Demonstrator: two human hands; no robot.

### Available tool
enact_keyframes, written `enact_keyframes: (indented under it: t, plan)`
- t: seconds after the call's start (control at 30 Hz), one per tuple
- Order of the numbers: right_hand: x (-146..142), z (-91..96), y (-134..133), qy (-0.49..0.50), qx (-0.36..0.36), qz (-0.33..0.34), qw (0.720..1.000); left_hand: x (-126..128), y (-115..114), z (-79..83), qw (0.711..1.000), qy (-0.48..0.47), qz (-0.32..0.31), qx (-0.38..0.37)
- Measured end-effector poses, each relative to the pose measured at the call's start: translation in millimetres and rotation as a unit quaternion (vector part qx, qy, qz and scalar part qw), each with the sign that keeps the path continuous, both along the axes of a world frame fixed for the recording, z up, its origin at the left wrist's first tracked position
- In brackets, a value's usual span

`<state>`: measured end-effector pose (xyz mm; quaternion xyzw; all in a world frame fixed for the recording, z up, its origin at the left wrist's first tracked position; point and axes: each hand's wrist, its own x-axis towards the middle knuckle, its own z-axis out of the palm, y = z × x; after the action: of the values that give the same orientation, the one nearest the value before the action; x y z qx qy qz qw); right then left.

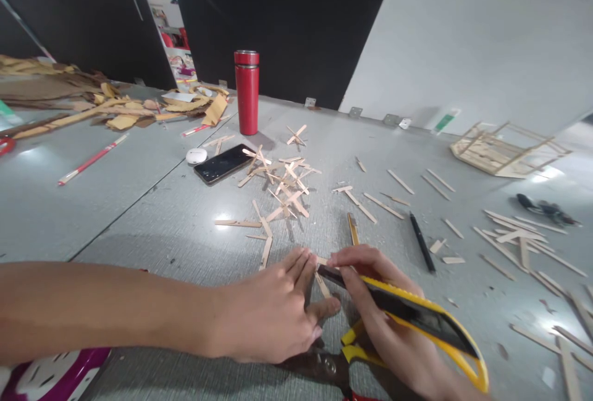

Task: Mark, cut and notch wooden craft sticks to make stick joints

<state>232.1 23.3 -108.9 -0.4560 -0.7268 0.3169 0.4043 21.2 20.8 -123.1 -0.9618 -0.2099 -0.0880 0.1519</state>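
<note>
My left hand [273, 308] presses its fingertips down on a small wooden stick [323, 287] on the grey table. In my right hand [393, 327] is a yellow and black utility knife [417, 314], its blade end at the stick, close to my left fingertips. The exact contact of the blade is partly hidden by my fingers. Below my hands lies a pair of snips [324, 364] with dark jaws and yellow on the handles, partly covered. Just beyond my right fingers is another narrow yellow cutter [353, 228].
A heap of joined sticks [290, 185] lies ahead, beside a phone [225, 163], a white earbud case [196, 156] and a red flask [247, 92]. Rightward are a black pen [421, 243], loose sticks [509, 234] and a stick frame [504, 151]. A purple power strip [92, 370] sits lower left.
</note>
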Motion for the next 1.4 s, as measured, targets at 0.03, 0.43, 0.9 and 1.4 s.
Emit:
enact_keyframes:
  t: [0.03,0.43,0.9,1.4]
  plan:
    - [-1,-2.8,1,0.036,-0.029,0.002,0.999,-1,1,-1.0,1.0,-0.006,-0.001,-0.006]
    - [-4,-15.5,17,0.187,-0.081,0.014,0.979,6,9,-7.8,0.997,-0.045,-0.018,-0.058]
    - [-5,-21.3,-1,0.103,-0.051,-0.037,0.993,8,6,-1.6,0.997,0.007,-0.008,-0.073]
    - [-8,-20.5,-5,0.104,-0.038,-0.048,0.993,8,8,-8.0,0.998,0.02,-0.013,-0.058]
